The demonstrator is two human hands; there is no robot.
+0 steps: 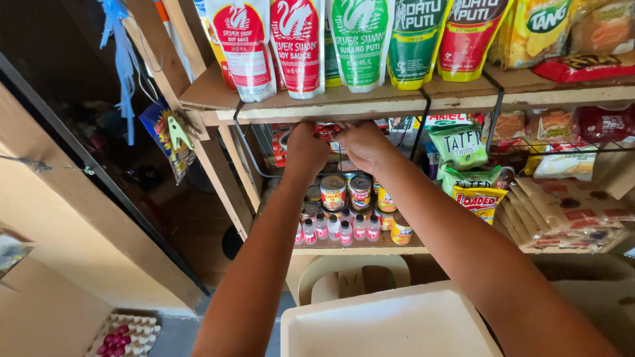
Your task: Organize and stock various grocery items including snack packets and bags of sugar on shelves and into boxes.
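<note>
I see my left hand [305, 151] and right hand [360, 144] clenched under the shelf [344, 106]; what they grasp I cannot tell, cans [347, 192] just below.

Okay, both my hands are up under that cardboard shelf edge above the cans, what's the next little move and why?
Probably ease both hands down and out a little. The left hand and right hand are bunched against the underside of the cardboard shelf edge, fingers hidden from view, right above the stacked cans and small bottles, which a quick pull might knock.
</note>
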